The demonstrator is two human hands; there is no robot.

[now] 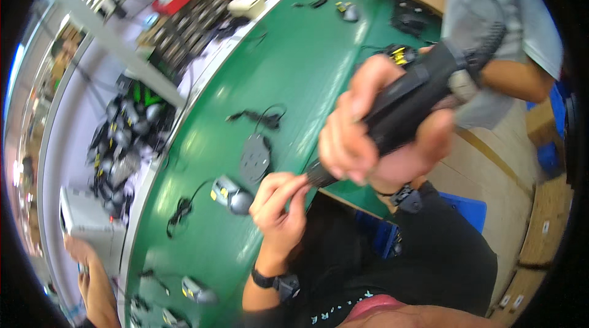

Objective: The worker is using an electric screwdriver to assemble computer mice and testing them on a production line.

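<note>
My right hand [374, 125] is closed around the thick body of a black electric screwdriver [402, 107], tilted so its nose points down and left. A dark cable runs from its rear end, curving over the top right. Thumb and fingertips of my left hand [279, 205] pinch at the screwdriver's nose; anything small between them is hidden. Just left of that hand, a grey computer mouse [232, 195] with yellow patches lies on the green conveyor belt [202, 230]. Beyond it lie a round dark disc [255, 157] and a bundled black cable [264, 118].
More mice [197, 290] and cables lie along the belt. A heap of mice [126, 138] fills the left side shelf, near a white box [92, 223]. A person in a grey shirt [485, 33] stands at right; another person's hand [92, 273] is at lower left. Cardboard boxes [546, 217] stand at far right.
</note>
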